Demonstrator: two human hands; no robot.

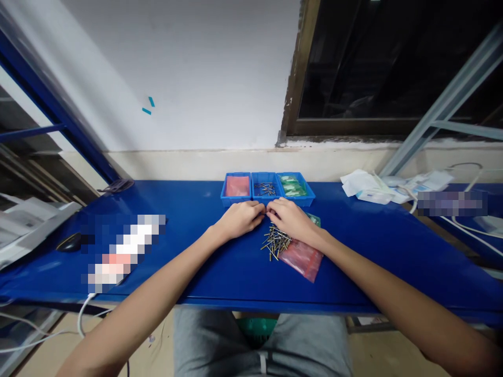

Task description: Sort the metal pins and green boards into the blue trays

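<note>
My left hand (246, 217) is closed, fingers curled, just in front of the blue bins. Close beside it, my right hand (288, 215) is also closed, its fingertips almost meeting the left ones. Whatever the fingers pinch is hidden or too small to name. Below my right hand lies a loose pile of thin metal pins (275, 245) that look like blind rivets. A red plastic bag (302, 257) lies beside the pile, partly under my right wrist. A green bag (313, 219) shows behind that wrist.
Three joined blue bins stand by the wall: a left bin (236, 199) with red bags, a middle bin (265, 196) with metal pins, a right bin (308, 201) with green bags. A mouse (69, 242) is left; crumpled white plastic (365, 187) and cables lie right.
</note>
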